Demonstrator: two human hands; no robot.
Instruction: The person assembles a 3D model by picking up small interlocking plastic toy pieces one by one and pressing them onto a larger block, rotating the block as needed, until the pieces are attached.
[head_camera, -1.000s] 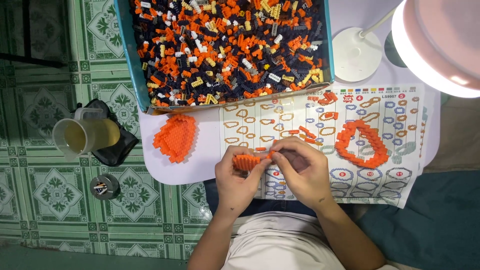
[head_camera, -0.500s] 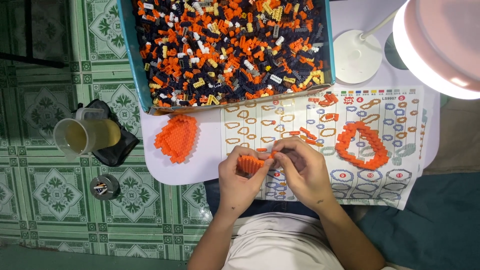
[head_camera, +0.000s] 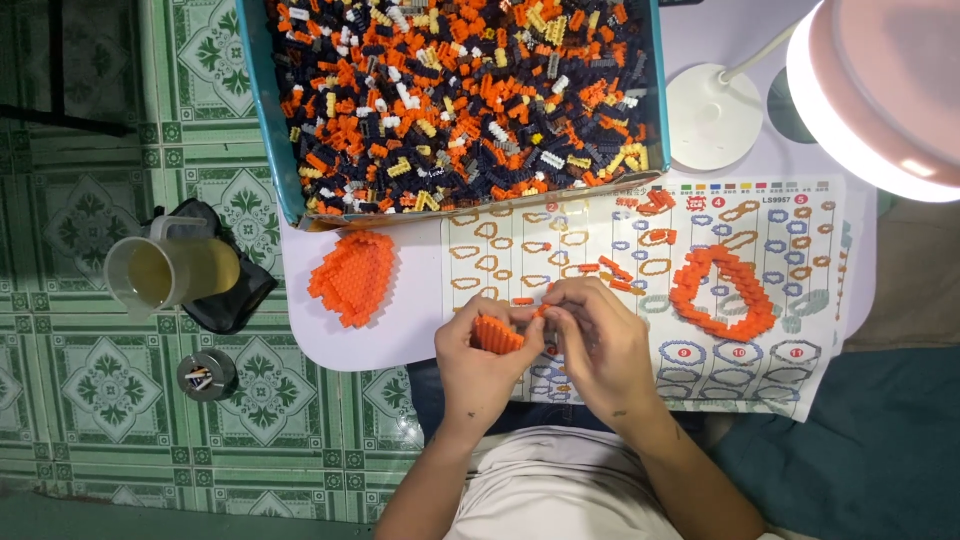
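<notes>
My left hand (head_camera: 478, 368) grips a small orange brick assembly (head_camera: 496, 334) over the near edge of the white table (head_camera: 420, 330). My right hand (head_camera: 597, 345) pinches a tiny orange piece at the assembly's right end, fingertips touching it. Both hands rest over the printed instruction sheet (head_camera: 760, 370). A flat orange built piece (head_camera: 353, 277) lies to the left of the sheet. An orange ring-shaped build (head_camera: 722, 292) lies on the sheet to the right. A few loose orange bricks (head_camera: 612, 272) sit on the sheet just beyond my right hand.
A blue tray (head_camera: 262, 110) full of orange, black, white and yellow small bricks fills the far side. A white lamp base (head_camera: 712, 116) and its pink shade (head_camera: 880, 90) stand at right. On the tiled floor are a jug of yellowish liquid (head_camera: 170, 272) and an ashtray (head_camera: 203, 375).
The hands have stayed in place; the left hand has turned the orange assembly slightly while the right fingers keep working at its end.
</notes>
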